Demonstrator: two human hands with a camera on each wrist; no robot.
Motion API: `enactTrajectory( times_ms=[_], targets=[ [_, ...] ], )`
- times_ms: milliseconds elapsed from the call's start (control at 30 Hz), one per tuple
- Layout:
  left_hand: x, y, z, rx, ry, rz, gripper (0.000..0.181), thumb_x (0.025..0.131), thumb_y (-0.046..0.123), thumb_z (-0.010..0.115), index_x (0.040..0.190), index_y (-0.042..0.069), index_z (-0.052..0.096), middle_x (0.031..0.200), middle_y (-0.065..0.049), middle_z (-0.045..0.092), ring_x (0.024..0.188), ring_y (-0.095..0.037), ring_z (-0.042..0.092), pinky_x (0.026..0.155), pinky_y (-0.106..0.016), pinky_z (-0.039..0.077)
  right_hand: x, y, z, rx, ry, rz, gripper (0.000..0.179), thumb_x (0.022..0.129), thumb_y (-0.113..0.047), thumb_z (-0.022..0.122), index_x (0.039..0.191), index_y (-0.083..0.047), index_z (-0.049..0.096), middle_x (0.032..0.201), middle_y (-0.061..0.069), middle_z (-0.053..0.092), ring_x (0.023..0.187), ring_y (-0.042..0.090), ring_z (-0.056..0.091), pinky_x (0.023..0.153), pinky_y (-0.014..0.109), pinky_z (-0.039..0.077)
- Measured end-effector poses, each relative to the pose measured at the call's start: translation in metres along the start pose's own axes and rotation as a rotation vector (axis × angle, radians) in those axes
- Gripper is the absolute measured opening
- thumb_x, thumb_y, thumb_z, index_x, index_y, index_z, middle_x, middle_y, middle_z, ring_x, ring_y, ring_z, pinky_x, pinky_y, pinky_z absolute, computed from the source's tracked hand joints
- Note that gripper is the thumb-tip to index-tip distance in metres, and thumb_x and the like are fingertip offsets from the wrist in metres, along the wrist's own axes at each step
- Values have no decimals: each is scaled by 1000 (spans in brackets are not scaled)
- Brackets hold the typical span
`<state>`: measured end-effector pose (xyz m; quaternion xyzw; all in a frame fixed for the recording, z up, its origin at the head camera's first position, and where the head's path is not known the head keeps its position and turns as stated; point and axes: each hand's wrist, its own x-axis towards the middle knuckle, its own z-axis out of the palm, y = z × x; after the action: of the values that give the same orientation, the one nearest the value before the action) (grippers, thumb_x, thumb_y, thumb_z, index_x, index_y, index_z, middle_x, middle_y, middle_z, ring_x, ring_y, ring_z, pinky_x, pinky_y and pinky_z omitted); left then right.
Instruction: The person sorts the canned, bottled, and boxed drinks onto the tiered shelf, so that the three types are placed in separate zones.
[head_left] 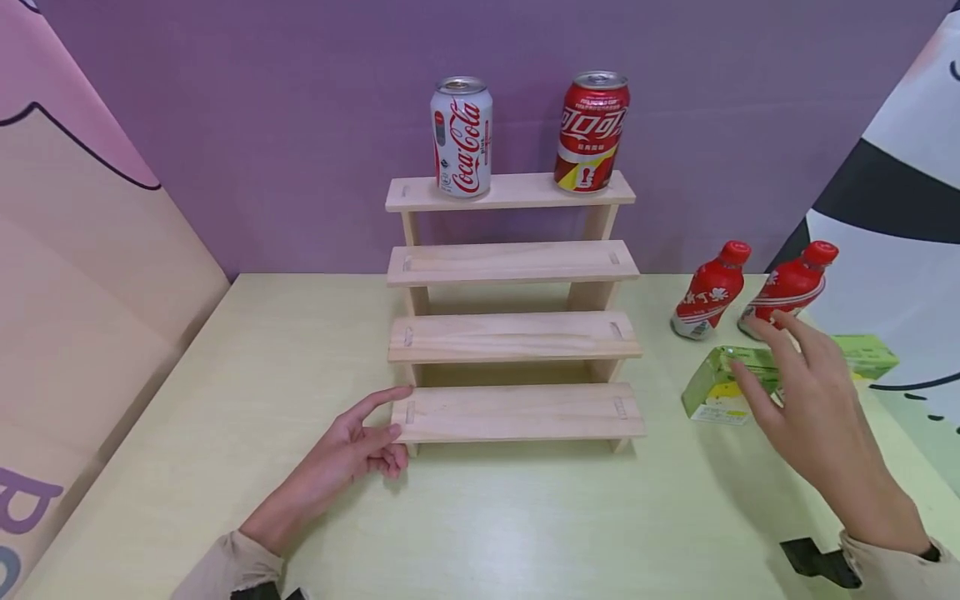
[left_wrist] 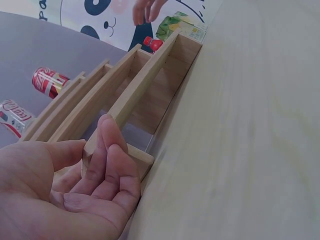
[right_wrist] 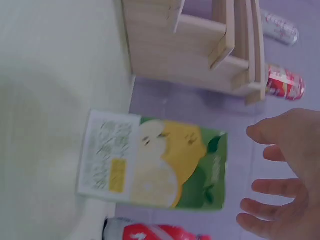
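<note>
A four-step wooden display rack (head_left: 517, 412) stands on the table. My left hand (head_left: 341, 454) pinches the left end of its lowest step between thumb and fingers, and the left wrist view shows this grip close up (left_wrist: 105, 185). My right hand (head_left: 813, 400) hovers over a green juice carton (head_left: 722, 390), fingers spread and holding nothing. In the right wrist view the carton (right_wrist: 170, 165) shows lemon pictures, apart from the fingertips. A second green carton (head_left: 870, 357) is partly hidden behind my right hand.
On the rack's top step stand a white Coca-Cola can (head_left: 461, 137) at left and a red cola can (head_left: 592, 133) at right. Two red-labelled bottles (head_left: 708, 287) with red caps stand behind the cartons. A purple backdrop (head_left: 300, 150) rises behind the table (head_left: 480, 533).
</note>
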<state>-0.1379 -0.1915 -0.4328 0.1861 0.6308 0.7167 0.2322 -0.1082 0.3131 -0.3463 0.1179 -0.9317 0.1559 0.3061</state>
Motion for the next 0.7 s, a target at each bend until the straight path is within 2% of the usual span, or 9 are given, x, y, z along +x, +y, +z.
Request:
enactTrajectory(
  times_ms=[167,333,467,567,700],
  targets=[
    [0,0,1,2,11,-19,54,105,16,52,155,18,32,83,-15,69,75,-20,62,71,-30,55,-12,13,3,-25,-80,113,66,87,-8,72,147,-3,45,144,32,40,128,55,36,103,73,28],
    [1,0,2,3,13,-26,54,105,16,52,155,19,32,83,-17,68,74,-20,62,71,-30,55,-21,20,6,-29,-152,171,65,90,-16,72,146,-2,44,141,31,41,122,54,39,92,77,34],
    [3,0,2,-2,6,-28,54,105,16,53,155,19,32,84,-18,68,75,-21,62,71,-30,55,-26,21,8,-37,-199,214,64,91,-19,72,146,0,43,141,32,39,124,52,39,83,79,37],
    [2,-1,1,-6,7,-26,55,104,16,54,155,18,32,83,-18,68,75,-21,62,72,-30,55,-26,21,12,-24,-176,215,64,90,-21,74,144,1,45,141,33,40,125,53,39,82,79,38],
    [2,-2,0,1,5,-6,56,104,15,53,155,16,30,82,-16,69,75,-21,62,72,-31,55,-23,19,18,13,-93,204,64,85,-23,80,136,5,51,138,33,45,122,53,44,83,76,41]
  ],
)
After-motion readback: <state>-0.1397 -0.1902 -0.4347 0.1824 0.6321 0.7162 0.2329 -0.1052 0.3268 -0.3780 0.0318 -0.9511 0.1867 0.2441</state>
